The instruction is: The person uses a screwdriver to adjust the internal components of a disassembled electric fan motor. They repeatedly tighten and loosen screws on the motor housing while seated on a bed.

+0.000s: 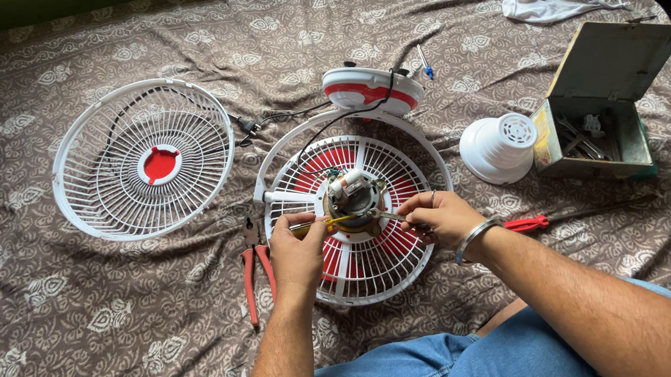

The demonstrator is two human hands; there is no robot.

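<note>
Left hand (296,253) closed on yellow-handled screwdriver (312,226) at fan motor (352,199); right hand (439,217) pinches thin tool at motor edge. Keep tip seated, rear grille (398,249) steady on bed (46,335).

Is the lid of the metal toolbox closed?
No, the toolbox lid stands raised, and tools show inside.

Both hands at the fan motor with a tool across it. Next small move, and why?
Probably steady the motor with the left hand and turn the yellow-handled tool a little with the right hand. The tool lies across the motor's base on the rear grille, both hands already grip it, and the motor cover is off.
</note>
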